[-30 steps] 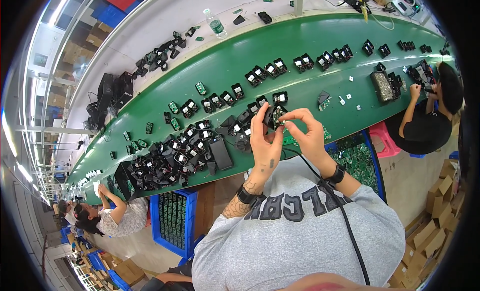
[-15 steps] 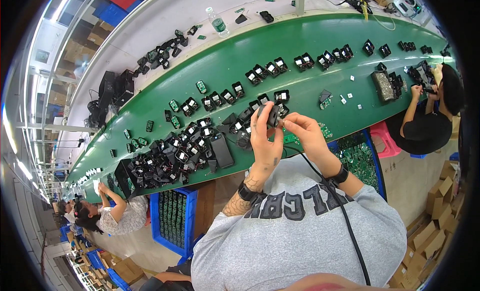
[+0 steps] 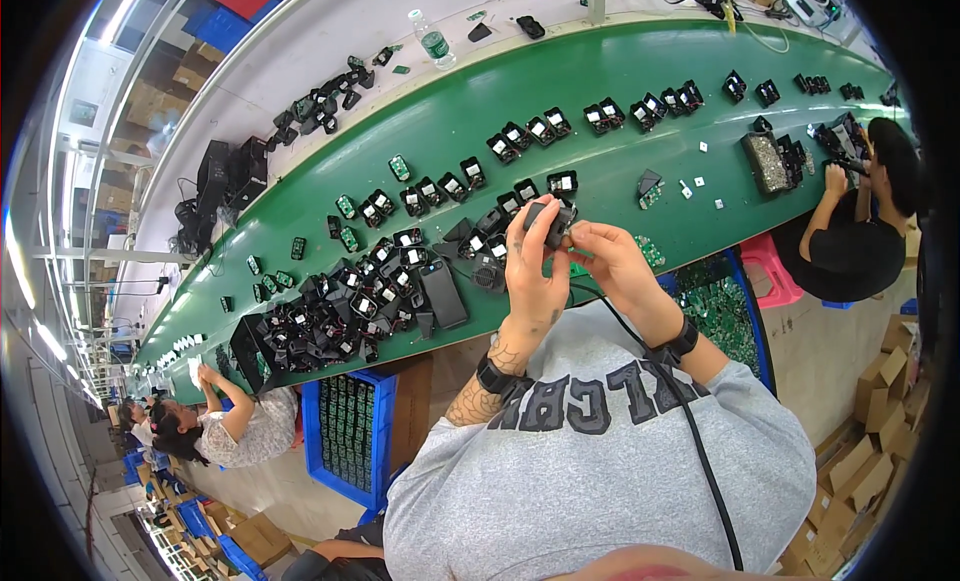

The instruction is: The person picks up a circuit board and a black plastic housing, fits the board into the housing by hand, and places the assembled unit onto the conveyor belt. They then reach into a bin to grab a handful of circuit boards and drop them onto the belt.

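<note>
My left hand (image 3: 536,281) grips a small black plastic housing (image 3: 546,219) between thumb and fingers, held up over the near edge of the green table. On the right, the fingertips of my right hand (image 3: 628,273) are pinched together against the housing's lower right side. Whether a small part sits between those fingertips is hidden. Just beyond my hands stands an open black housing (image 3: 562,183) with a white piece inside. To the left of them lies a heap of black housings (image 3: 345,306) with thin wires, and a larger flat black case (image 3: 442,295) beside it.
Rows of open housings (image 3: 540,131) line the green table (image 3: 640,66). A blue crate of circuit boards (image 3: 385,441) stands below at left, another board-filled blue bin (image 3: 722,316) at right. A black cable (image 3: 690,431) runs over my shirt. Co-workers sit at both ends; a bottle (image 3: 432,41) stands behind.
The housing has tipped slightly in my left hand and risen a little. My right fingertips have shifted a bit up and right along its side. The view has moved slightly.
</note>
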`<action>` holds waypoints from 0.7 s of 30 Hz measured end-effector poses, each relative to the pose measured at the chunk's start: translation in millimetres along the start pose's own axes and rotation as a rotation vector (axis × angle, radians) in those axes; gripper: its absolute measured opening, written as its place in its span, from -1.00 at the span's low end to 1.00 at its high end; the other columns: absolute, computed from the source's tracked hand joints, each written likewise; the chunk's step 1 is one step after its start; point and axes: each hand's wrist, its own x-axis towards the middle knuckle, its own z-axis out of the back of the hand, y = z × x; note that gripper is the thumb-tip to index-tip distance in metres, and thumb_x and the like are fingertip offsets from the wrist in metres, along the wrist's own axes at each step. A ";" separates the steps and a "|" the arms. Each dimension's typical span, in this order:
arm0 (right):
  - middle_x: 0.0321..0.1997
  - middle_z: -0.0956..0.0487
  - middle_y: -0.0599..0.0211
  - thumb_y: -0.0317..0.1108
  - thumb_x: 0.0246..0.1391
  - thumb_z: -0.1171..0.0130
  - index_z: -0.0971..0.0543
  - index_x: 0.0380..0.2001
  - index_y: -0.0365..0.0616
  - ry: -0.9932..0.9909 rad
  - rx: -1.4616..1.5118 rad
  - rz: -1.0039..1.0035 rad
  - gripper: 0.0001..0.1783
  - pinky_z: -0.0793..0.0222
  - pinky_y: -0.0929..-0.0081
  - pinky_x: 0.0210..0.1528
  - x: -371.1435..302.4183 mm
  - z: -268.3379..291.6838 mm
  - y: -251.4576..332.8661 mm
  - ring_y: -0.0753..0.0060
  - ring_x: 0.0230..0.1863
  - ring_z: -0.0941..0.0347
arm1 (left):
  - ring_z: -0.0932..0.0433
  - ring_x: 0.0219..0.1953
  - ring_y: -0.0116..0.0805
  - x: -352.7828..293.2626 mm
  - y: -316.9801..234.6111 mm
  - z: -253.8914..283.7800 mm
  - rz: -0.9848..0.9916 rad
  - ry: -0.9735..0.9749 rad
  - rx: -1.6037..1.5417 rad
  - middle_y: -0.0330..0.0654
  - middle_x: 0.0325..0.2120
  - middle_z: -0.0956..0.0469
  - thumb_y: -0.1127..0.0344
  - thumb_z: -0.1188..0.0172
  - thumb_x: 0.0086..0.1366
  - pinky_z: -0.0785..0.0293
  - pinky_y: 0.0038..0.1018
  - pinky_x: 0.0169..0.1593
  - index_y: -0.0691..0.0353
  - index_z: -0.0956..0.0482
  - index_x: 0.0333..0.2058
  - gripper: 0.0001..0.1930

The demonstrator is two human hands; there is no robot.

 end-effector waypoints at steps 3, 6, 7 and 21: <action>-0.25 -0.58 0.51 -0.30 0.18 -0.13 -0.61 -0.32 -0.11 -0.004 0.016 -0.002 -0.85 -0.24 0.61 -0.04 -1.6 -1.9 2.1 0.66 -0.16 -0.41 | -0.45 0.09 -0.15 -0.8 1.8 -1.5 -0.027 -0.004 0.006 0.01 0.09 -0.35 0.75 -0.09 0.03 -0.67 -0.51 -0.18 0.24 -0.36 0.14 -0.37; -0.26 -0.57 0.50 -0.31 0.19 -0.12 -0.60 -0.33 -0.13 -0.004 0.018 -0.010 -0.85 -0.25 0.60 -0.04 -1.9 -0.3 2.5 0.65 -0.17 -0.41 | -0.45 0.08 -0.15 -1.8 2.3 -3.3 -0.019 0.004 -0.023 0.01 0.09 -0.36 0.75 -0.10 0.04 -0.67 -0.50 -0.18 0.24 -0.36 0.14 -0.37; -0.26 -0.57 0.50 -0.31 0.19 -0.12 -0.60 -0.33 -0.13 -0.006 0.019 -0.006 -0.85 -0.25 0.60 -0.04 -2.1 -0.3 2.8 0.65 -0.17 -0.41 | -0.46 0.08 -0.15 -2.2 3.2 -3.8 -0.019 0.001 -0.012 0.02 0.09 -0.36 0.75 -0.11 0.05 -0.67 -0.50 -0.18 0.24 -0.36 0.13 -0.38; -0.17 -0.56 0.44 -0.26 0.22 -0.09 -0.59 -0.21 -0.09 0.040 0.160 -0.196 -0.80 -0.30 0.32 0.07 -6.2 9.3 6.6 0.51 -0.08 -0.45 | -0.44 0.08 0.03 -4.4 3.1 -9.1 -0.034 0.020 0.008 0.07 0.09 -0.35 0.77 -0.06 -0.06 -0.50 -0.27 0.04 0.20 -0.42 0.10 -0.34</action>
